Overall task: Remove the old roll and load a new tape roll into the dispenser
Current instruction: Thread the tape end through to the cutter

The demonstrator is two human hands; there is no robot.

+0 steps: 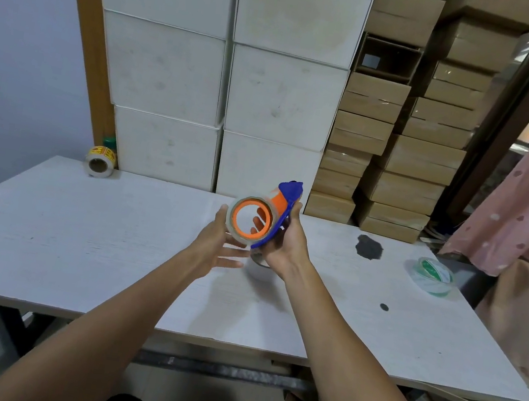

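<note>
I hold a blue tape dispenser (286, 197) with an orange hub (250, 220) above the middle of the white table (76, 240). My right hand (286, 242) grips its blue frame from the right. A thin, nearly clear tape roll (231, 222) sits around the orange hub. My left hand (216, 244) is at the roll's left side, thumb against its rim, fingers spread below. Under my hands another pale roll (260, 270) lies on the table, partly hidden. A green-printed tape roll (433, 275) lies at the table's right.
A yellow-labelled roll (100, 162) and a green cap stand at the table's back left corner. White and brown boxes are stacked behind the table. A dark stain (368, 247) and a small dark spot (384, 307) mark the right half. A pink curtain hangs at right.
</note>
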